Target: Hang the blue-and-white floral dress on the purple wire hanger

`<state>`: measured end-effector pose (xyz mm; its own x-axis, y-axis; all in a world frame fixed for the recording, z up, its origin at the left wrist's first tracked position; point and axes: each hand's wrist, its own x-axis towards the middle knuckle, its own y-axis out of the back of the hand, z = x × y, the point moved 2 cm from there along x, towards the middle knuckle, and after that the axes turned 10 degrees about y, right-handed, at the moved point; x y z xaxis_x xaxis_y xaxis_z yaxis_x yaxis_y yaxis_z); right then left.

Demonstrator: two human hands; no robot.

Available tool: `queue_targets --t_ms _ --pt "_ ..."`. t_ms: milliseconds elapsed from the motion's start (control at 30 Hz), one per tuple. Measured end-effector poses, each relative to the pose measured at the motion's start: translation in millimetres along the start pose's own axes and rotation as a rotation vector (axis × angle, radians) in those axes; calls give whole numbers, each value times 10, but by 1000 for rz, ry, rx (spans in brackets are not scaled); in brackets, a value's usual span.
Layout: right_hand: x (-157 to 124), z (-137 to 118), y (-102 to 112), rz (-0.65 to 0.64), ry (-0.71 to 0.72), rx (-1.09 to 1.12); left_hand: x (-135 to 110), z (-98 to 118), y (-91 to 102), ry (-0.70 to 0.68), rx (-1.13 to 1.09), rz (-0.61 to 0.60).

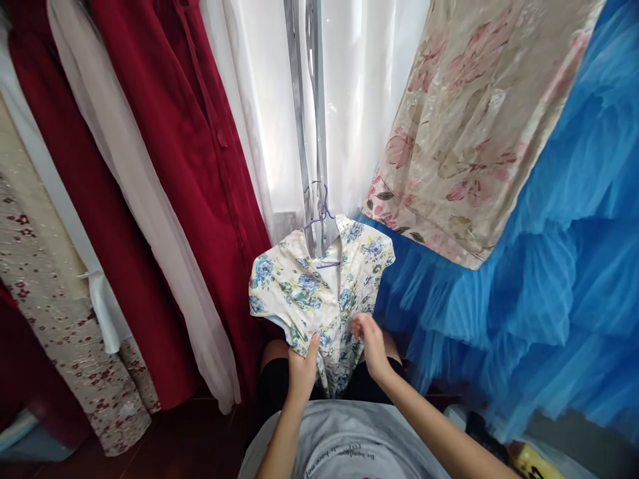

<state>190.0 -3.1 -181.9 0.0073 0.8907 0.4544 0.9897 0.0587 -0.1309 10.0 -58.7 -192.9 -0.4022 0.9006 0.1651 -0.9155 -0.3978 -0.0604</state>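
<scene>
A white short-sleeved blouse (310, 286) with blue roses and yellow-green leaves hangs in front of me on a thin purple hanger (325, 211). Its V-shaped neck spreads apart, and the lower part drops between my knees. My left hand (302, 366) is closed on the side of the blouse below the left sleeve, thumb on top of the cloth. Beside the right front of the blouse is my right hand (370, 339), its fingers curled in. Whatever those fingers may pinch is hidden, and the fingertips are slightly blurred.
A grey metal rail (320, 100) stands upright behind the hanger, before a bright white curtain (372, 86). Dark red dresses (164, 159) and a pale pink one (150, 219) hang left. On the right hang a beige floral garment (459, 133) and blue ruffled tulle (529, 279).
</scene>
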Motion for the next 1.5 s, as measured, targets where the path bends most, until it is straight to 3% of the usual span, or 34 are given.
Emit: queue_targets --t_ms 133,233,400,500,567,633,800,900,1100,1200,1333,1433,1500 --pt "226 -155 -252 -222 -32 34 -25 93 39 -29 39 7" --pt "483 -297 -268 -327 -18 24 -42 145 61 -23 43 27" --pt "406 -350 -201 -245 -89 116 -136 67 92 -14 18 160" --pt "190 -344 -174 -133 -148 178 -206 66 132 -167 89 310" --pt "80 -358 -154 -84 -175 196 -233 111 109 -267 183 344" --pt "22 -392 -144 -68 -187 207 -223 180 10 -316 252 267" --pt "19 -498 -202 -128 -190 221 -37 337 -420 -216 321 -162" --pt "51 -551 -231 -179 -198 176 92 388 -551 -196 396 -196" --pt "299 -764 -201 -249 -169 81 132 474 -471 -332 496 -181" --pt "660 -955 -278 -160 -169 160 101 539 -423 -362 547 -245" --pt "1305 -1293 -455 -11 -284 335 78 665 -393 -363 717 -333" --pt "1655 -1522 -495 4 -341 382 69 699 -341 -411 943 -416" --pt "1732 -1606 -467 5 -344 401 86 679 -287 -443 1023 -477"
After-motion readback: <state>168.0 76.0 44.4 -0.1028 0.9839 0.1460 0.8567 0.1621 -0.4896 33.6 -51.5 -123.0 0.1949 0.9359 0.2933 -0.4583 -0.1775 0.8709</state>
